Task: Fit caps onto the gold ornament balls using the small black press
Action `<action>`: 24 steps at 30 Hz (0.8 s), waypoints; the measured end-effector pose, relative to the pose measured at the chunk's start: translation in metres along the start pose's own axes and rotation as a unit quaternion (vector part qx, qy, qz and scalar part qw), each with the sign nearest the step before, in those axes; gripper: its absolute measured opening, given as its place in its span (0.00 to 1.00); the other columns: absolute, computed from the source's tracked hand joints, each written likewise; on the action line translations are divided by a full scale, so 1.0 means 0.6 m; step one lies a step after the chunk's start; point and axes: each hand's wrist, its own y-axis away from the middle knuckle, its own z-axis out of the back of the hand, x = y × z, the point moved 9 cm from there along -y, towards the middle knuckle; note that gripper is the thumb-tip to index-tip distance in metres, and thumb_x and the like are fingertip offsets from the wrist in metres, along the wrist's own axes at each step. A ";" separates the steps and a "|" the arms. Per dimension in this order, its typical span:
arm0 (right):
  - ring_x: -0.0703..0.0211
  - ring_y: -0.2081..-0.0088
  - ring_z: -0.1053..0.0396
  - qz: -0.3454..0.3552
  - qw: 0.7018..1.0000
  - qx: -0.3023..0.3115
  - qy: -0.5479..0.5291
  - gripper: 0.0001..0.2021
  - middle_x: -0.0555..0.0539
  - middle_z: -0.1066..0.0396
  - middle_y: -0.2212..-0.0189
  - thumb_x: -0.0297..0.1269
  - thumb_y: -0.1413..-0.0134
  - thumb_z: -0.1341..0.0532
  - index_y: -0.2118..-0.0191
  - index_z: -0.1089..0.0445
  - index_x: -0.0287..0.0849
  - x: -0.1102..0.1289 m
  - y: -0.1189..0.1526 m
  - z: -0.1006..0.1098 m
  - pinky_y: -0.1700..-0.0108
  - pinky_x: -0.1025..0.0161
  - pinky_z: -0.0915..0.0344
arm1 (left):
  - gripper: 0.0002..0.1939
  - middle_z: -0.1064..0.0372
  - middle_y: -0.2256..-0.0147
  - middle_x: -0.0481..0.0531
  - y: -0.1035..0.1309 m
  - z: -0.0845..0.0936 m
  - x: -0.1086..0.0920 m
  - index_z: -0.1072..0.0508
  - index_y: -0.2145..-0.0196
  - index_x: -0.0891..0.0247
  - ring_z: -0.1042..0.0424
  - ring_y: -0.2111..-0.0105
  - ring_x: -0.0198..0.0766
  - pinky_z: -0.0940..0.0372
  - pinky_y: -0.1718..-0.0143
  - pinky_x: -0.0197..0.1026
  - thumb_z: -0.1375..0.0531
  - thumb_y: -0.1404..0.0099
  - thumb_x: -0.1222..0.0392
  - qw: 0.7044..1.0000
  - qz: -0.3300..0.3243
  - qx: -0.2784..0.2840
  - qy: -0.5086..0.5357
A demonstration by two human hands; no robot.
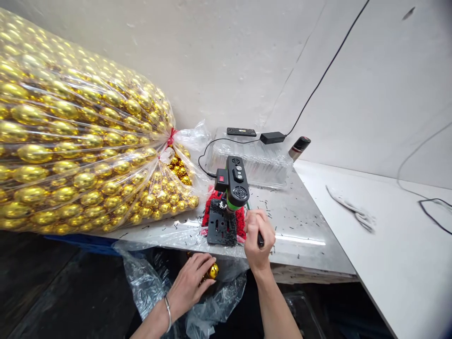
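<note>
My left hand (193,278), with a bracelet at the wrist, is below the table's front edge over a clear plastic bag (148,278). Its curled fingers and thumb hold a shiny gold ball (213,270); more gold shows partly hidden under the fingers. My right hand (259,238) is closed round a black handle (260,240) at the right of a small black bench device (237,181). Whether the handle belongs to the device is hidden. The device has a red switch, a green band and a slotted black base plate (216,228), strewn with black bits.
A huge clear sack of gold balls (84,141), tied in red, fills the left. Red material (206,216) lies under the device. Behind stand a clear plastic box (271,172), a power adapter (272,137) and a dark can (299,148). A glove-like white item (353,209) lies right.
</note>
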 end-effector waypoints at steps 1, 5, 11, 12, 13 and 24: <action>0.64 0.71 0.40 0.002 1.000 0.000 0.000 0.14 0.51 0.42 0.77 0.24 0.41 0.51 0.77 0.46 0.43 0.000 0.001 -0.001 0.68 0.63 0.44 | 0.20 0.30 0.53 0.59 -0.004 0.004 -0.001 0.33 0.46 0.62 0.31 0.53 0.43 0.31 0.53 0.46 0.42 0.36 0.57 1.000 -0.002 -0.004 -0.005; 0.64 0.71 0.39 0.009 1.000 0.006 0.004 0.14 0.51 0.42 0.76 0.23 0.42 0.51 0.77 0.46 0.43 0.001 0.005 -0.003 0.68 0.64 0.43 | 0.11 0.26 0.62 0.55 -0.084 0.080 0.012 0.25 0.60 0.62 0.28 0.59 0.40 0.32 0.57 0.43 0.47 0.32 0.61 0.996 -0.019 -0.089 -0.022; 0.64 0.71 0.40 0.010 1.000 0.008 0.008 0.14 0.51 0.43 0.77 0.24 0.42 0.51 0.77 0.45 0.43 -0.001 0.008 -0.003 0.70 0.63 0.44 | 0.16 0.30 0.57 0.65 -0.288 0.230 0.160 0.26 0.58 0.71 0.31 0.56 0.49 0.37 0.53 0.49 0.52 0.33 0.63 0.948 0.174 -0.095 -0.251; 0.64 0.72 0.41 0.008 1.000 0.008 0.009 0.14 0.51 0.42 0.77 0.24 0.42 0.51 0.77 0.45 0.43 -0.002 0.009 -0.004 0.70 0.63 0.44 | 0.17 0.31 0.56 0.67 -0.313 0.233 0.196 0.27 0.56 0.72 0.31 0.55 0.51 0.37 0.54 0.50 0.52 0.34 0.65 0.929 0.226 -0.034 -0.292; 0.64 0.72 0.41 0.007 1.000 0.009 0.009 0.13 0.51 0.42 0.77 0.24 0.42 0.51 0.77 0.45 0.43 -0.003 0.009 -0.004 0.71 0.63 0.45 | 0.16 0.32 0.55 0.70 -0.331 0.228 0.227 0.27 0.55 0.74 0.31 0.55 0.54 0.37 0.55 0.50 0.51 0.35 0.65 0.910 0.265 0.031 -0.317; 0.63 0.72 0.40 0.007 1.000 0.022 0.006 0.13 0.49 0.40 0.75 0.24 0.41 0.52 0.76 0.45 0.43 -0.007 0.016 -0.007 0.71 0.63 0.44 | 0.22 0.40 0.47 0.77 -0.357 0.144 0.295 0.33 0.49 0.77 0.35 0.51 0.58 0.39 0.53 0.52 0.45 0.42 0.70 0.896 0.265 0.146 -0.327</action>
